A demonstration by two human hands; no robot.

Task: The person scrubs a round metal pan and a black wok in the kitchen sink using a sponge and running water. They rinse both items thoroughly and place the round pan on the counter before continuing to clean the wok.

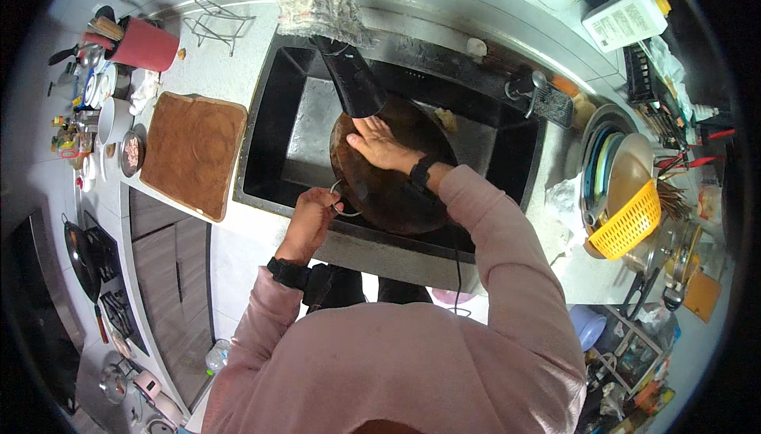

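A thick round wooden chopping board (395, 190) leans tilted in the black sink (267, 119), its near edge by the sink's front rim. My left hand (313, 213) grips the metal ring handle (349, 213) at the board's left edge. Flat against the board's upper face lies my right hand (380, 144), its fingertips just beneath the mouth of the black faucet (354, 77). Whether water runs from it I cannot tell. Behind the board a pale yellowish scrap (445, 119), perhaps a sponge, rests in the sink.
To the left lies a brown rectangular board (193, 154), beside a small bowl of meat pieces (132, 151) and a red utensil holder (144, 44). On the right stand stacked basins (612, 154) and a yellow plastic basket (627, 220). A cloth (315, 0) hangs over the faucet.
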